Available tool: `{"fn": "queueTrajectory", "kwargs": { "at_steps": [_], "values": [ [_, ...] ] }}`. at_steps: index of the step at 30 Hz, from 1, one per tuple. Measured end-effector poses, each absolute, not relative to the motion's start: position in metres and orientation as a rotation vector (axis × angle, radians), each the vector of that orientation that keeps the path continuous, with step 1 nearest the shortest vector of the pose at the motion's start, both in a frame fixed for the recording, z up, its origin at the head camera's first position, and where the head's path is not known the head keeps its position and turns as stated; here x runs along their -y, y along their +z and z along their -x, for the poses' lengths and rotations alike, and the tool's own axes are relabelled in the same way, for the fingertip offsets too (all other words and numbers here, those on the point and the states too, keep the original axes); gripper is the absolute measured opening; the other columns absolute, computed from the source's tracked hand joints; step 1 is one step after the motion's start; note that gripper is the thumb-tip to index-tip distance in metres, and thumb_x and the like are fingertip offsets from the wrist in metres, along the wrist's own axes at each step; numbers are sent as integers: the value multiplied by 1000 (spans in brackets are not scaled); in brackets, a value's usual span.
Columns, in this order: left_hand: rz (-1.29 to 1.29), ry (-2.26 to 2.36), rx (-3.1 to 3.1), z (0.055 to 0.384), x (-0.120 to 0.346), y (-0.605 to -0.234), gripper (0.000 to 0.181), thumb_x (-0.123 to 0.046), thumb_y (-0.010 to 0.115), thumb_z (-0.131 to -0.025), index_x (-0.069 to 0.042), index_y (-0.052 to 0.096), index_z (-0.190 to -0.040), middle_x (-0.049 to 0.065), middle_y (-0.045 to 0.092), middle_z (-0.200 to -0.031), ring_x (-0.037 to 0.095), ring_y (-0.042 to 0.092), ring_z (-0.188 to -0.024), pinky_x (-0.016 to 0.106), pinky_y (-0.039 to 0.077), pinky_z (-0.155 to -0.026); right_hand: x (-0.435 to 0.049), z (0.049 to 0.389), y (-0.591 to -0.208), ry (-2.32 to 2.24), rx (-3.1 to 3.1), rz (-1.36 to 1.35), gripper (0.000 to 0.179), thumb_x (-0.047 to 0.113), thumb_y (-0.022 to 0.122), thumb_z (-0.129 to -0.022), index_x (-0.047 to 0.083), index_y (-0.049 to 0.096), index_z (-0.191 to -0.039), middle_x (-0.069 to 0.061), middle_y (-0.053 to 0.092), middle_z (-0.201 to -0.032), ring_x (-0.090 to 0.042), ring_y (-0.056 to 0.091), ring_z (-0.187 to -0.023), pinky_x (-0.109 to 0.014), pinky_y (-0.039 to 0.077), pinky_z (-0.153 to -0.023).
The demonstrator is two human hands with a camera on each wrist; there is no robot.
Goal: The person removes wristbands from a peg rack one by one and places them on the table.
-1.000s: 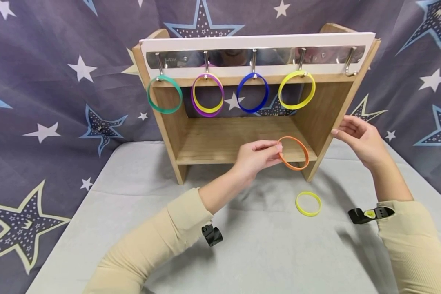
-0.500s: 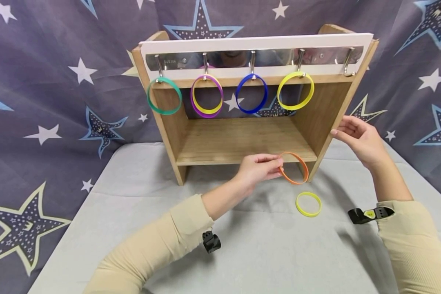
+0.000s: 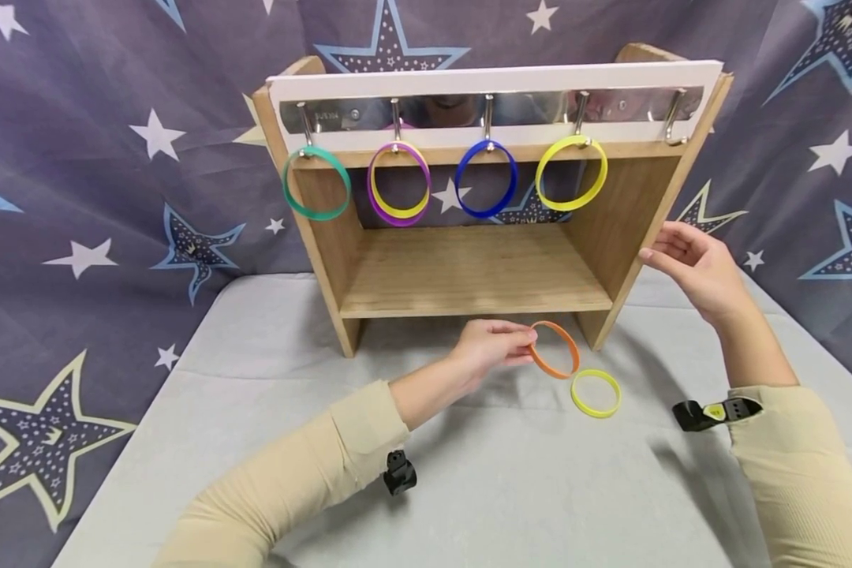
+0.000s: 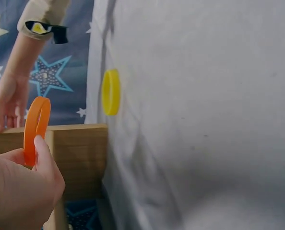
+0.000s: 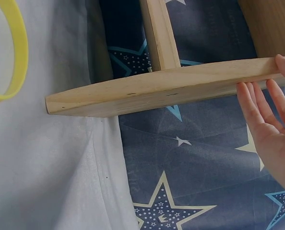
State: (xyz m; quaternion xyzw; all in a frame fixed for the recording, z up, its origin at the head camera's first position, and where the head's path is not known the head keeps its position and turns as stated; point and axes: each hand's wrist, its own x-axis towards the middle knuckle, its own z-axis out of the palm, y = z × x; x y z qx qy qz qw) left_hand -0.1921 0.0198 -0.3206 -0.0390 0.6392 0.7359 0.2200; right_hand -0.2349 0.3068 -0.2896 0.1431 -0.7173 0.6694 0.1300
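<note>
My left hand (image 3: 493, 347) pinches an orange silicone wristband (image 3: 555, 350) by its left side, above the table in front of the wooden rack (image 3: 476, 272). A yellow wristband (image 3: 596, 394) lies flat on the table just right of it. My right hand (image 3: 703, 272) holds the rack's right side panel, thumb at the front edge and fingers (image 5: 250, 103) against the outer face. From the hooks hang a green wristband (image 3: 287, 185), a purple one (image 3: 371, 185) together with a yellow one, a blue one (image 3: 515, 185) and another yellow one (image 3: 602, 181).
A metal hook strip (image 3: 532, 109) on a white board runs along the rack's top. Its rightmost hook (image 3: 673, 122) holds no band. Grey cloth (image 3: 504, 489) covers the table, and a star-patterned curtain (image 3: 113, 181) hangs behind and at both sides.
My left hand has come down and toward me with the orange wristband, from in front of the shelf to near the yellow band on the table. The right hand stays on the rack.
</note>
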Motion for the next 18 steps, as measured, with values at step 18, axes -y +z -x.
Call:
{"fn": "queueTrajectory", "kwargs": {
  "at_steps": [18],
  "values": [
    [178, 1906, -1789, 186, -19, -355, 22, 2, 64, -89, 8, 65, -110, 25, 66, -117, 8, 64, -65, 30, 62, -84, -308, 235, -289, 1930, 2101, -409, 37, -11, 65, -84, 19, 64, -106, 13, 67, -91, 2, 62, -82, -4, 53, -71]
  ]
}}
